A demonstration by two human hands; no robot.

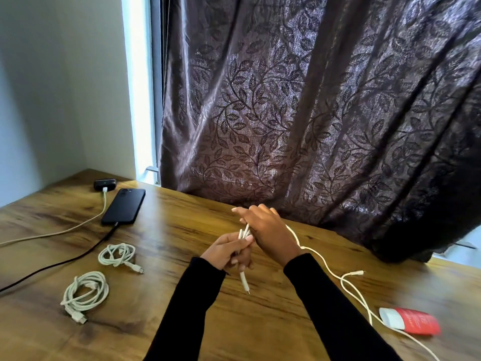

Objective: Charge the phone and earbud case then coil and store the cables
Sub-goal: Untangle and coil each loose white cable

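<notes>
Just above the surface (182,321), left hand (229,252) pinches the cable (322,261) loops while right hand (265,225), fingers loosely spread, wraps; the slack trailing right could snag the red tube (413,321), probably dragging it.

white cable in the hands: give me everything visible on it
The white cable is thin, smooth and round, plastic-looking. The left hand grips several folded loops of it above the wooden table; one plug end hangs below that fist. The right hand is against the loops, fingers extended. The loose remainder trails right across the table, doubles back at a second plug, and runs past a red and white tube.
</notes>
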